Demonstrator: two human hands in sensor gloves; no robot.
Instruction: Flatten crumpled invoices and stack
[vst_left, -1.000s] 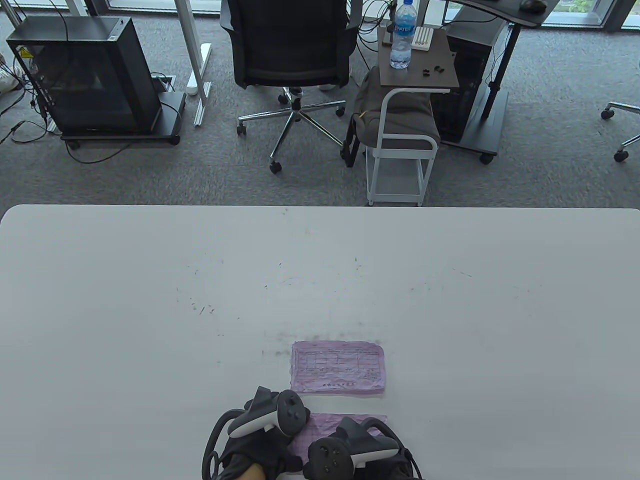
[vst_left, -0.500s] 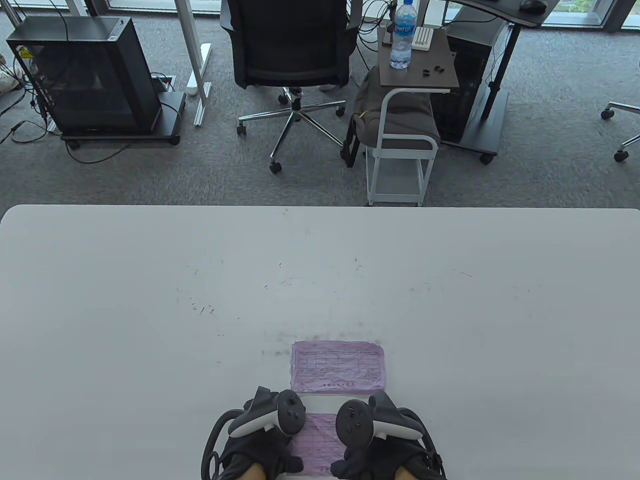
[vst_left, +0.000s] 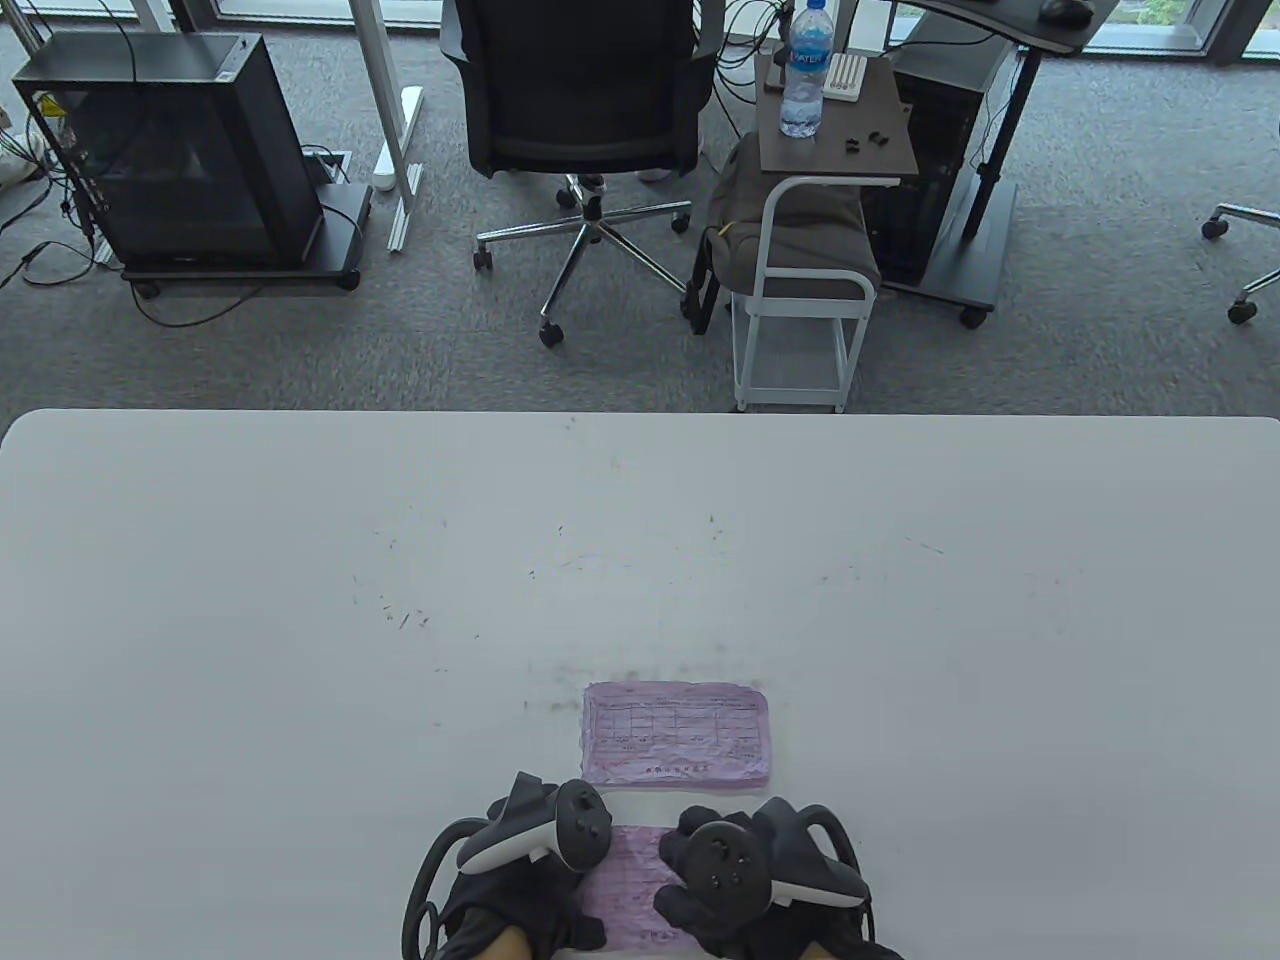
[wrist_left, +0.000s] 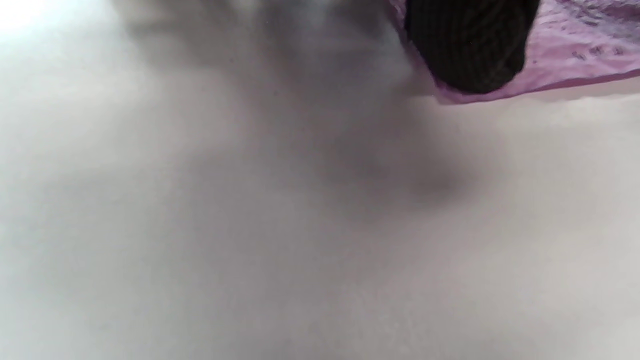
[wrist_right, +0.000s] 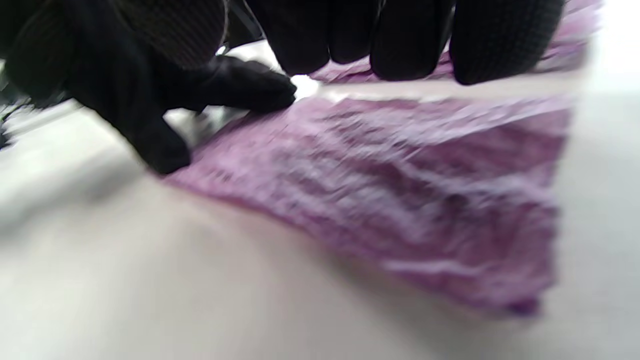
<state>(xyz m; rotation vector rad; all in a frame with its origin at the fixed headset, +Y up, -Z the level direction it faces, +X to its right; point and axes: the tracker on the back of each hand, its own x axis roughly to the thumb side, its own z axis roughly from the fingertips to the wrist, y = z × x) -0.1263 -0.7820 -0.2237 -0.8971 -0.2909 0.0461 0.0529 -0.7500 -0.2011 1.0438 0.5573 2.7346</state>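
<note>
Paper this thin may tear or skid if the right hand (vst_left: 745, 880) drags while the left hand (vst_left: 520, 870) pins unevenly — both press the crumpled invoice (vst_left: 630, 880) at the table's (vst_left: 300, 600) near edge, just short of the flattened stack (vst_left: 677, 735). Trackers hide the fingers from above; blurred wrist views show fingertips (wrist_right: 415, 45) resting flat, not pinching.
</note>
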